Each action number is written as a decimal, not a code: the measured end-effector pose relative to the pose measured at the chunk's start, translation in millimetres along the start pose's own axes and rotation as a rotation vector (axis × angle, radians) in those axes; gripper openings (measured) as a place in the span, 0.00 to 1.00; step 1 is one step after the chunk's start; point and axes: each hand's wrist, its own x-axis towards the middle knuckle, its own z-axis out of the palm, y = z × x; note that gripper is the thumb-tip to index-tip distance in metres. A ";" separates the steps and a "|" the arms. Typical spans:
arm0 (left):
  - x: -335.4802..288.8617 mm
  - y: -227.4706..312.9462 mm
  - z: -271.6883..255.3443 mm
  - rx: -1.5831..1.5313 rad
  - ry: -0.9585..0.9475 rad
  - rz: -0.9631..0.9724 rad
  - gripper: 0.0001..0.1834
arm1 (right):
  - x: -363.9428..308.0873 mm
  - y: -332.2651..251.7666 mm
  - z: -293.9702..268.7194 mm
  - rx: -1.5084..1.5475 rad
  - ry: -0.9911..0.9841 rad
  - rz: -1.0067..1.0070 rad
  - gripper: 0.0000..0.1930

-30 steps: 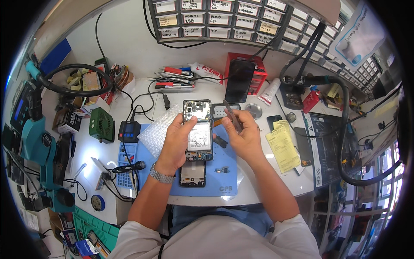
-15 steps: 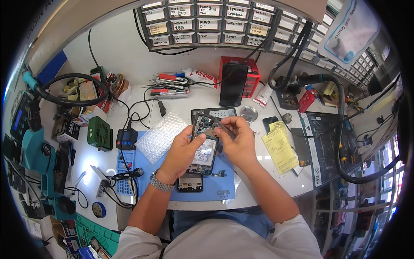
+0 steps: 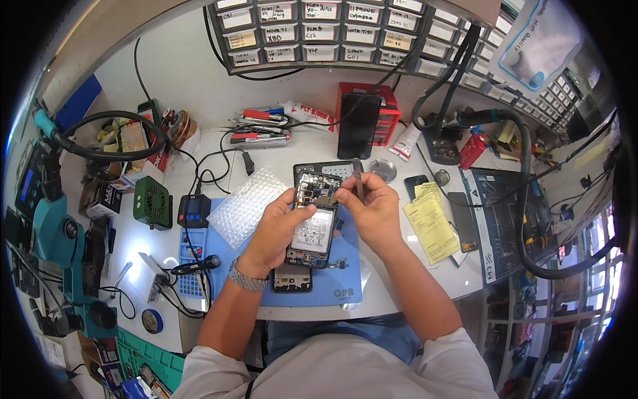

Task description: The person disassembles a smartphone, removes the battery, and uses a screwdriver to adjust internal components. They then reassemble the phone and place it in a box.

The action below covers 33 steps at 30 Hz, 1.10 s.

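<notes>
My left hand is closed round the left side of an opened smartphone, its thumb lying over the inside. The phone's circuit board shows at the upper end, above a pale battery. At the board's right corner, my right hand pinches with thumb and forefinger. A thin flat metal tool sticks up from among its fingers; whether the fingertips also grip the board is hidden. Beneath the phone, another phone part lies on the blue mat.
Bubble wrap lies left of my hands. A black phone leans against a red drawer box behind. Yellow paper slips lie to the right. A teal microscope stands at left; a thick black hose hangs at right.
The metal tool has swung from across the board's corner to upright in my right hand. My right hand has shifted slightly right, and the board's face now shows more fully.
</notes>
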 end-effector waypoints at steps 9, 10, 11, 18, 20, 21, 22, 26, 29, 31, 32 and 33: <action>1.2 1.6 -3.1 -0.070 0.005 0.039 0.27 | 4.2 -3.6 -6.2 0.229 -0.053 0.083 0.10; 1.2 1.6 -3.2 -0.072 0.010 0.043 0.26 | 4.0 -4.2 -7.2 0.255 -0.064 0.137 0.11; 1.2 1.3 -3.3 -0.074 0.015 0.047 0.25 | 3.6 -4.5 -7.8 0.240 -0.076 0.135 0.12; 2.1 -2.3 -1.4 0.060 0.058 0.070 0.25 | 1.7 -7.9 -4.5 0.303 -0.085 0.197 0.13; 1.6 -3.3 1.1 0.135 0.053 0.124 0.26 | 0.5 -10.4 -3.4 0.312 -0.087 0.244 0.13; 1.1 -3.5 2.5 0.174 0.054 0.143 0.26 | -0.4 -11.4 -2.7 0.297 -0.087 0.253 0.13; 0.3 -3.7 4.0 0.180 0.057 0.139 0.27 | -0.9 -12.0 -1.8 0.282 -0.086 0.263 0.14; -3.2 -2.3 7.4 0.199 0.029 0.092 0.30 | -1.5 -9.5 3.5 0.124 0.016 0.067 0.12; -4.0 -1.7 7.6 0.207 0.003 0.071 0.31 | -0.2 -6.4 4.3 0.042 0.031 -0.017 0.09; -3.7 -1.6 7.4 0.211 0.009 0.070 0.32 | -0.4 -5.0 4.4 0.033 0.042 -0.012 0.09; -3.2 -1.6 7.5 0.210 0.020 0.068 0.31 | -0.2 -4.6 4.6 0.008 0.051 -0.028 0.09; -3.1 -1.4 7.6 0.212 0.042 0.049 0.31 | 0.0 -4.4 4.7 -0.019 0.059 -0.044 0.09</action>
